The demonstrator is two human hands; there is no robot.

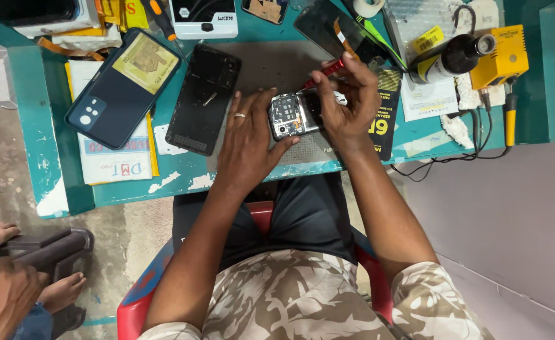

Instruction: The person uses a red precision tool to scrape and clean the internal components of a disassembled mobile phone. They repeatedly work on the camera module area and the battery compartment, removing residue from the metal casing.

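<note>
Short-sleeved camouflage shirt (290,296) in beige, brown and white; dark shorts (303,214); bare forearms. Silver ring (240,116) on a finger of the left hand (249,135). Right hand (347,101) bare, no jewellery.

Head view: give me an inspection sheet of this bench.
Surface: teal table, paint chipped, grey mat.
Job's things: opened phone; red-handled screwdriver.
Clutter: blue back cover, black phone frame, dark bottle, yellow device.
Hands: left hand steadies the phone; right hand grips the screwdriver.
Cables: black cable off the right edge.
Surroundings: red chair; another person's feet.
</note>
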